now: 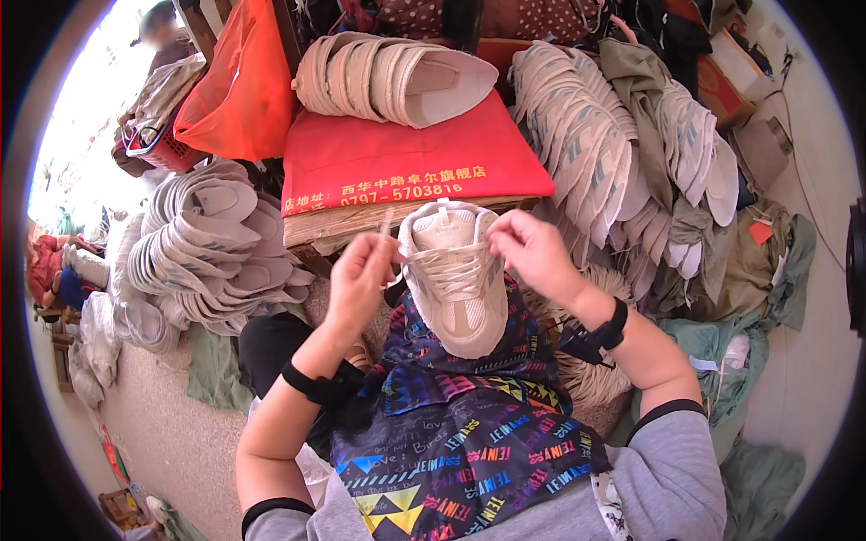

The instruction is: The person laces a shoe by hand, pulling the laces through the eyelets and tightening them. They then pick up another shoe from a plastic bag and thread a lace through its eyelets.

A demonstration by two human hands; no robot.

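A beige sneaker upper point(469, 311) rests over my lap with its toe toward me and its tongue at the far end. A pale shoelace point(454, 270) crosses its front in several rows. Left of the collar, my left hand point(361, 275) is closed in a pinch on the shoelace, whose end sticks up above the fingers. At the collar's right edge my right hand point(532, 252) is also closed, thumb and forefinger together against the upper; what lies between those fingertips is hidden.
Ahead is a low wooden stand point(361, 221) covered by red cloth point(406, 158), bearing nested uppers point(379, 81). More uppers are heaped at left point(198, 243) and right point(577, 135). A bundle of pale laces point(591, 370) lies beside my right forearm. A red bag point(239, 90) hangs far left.
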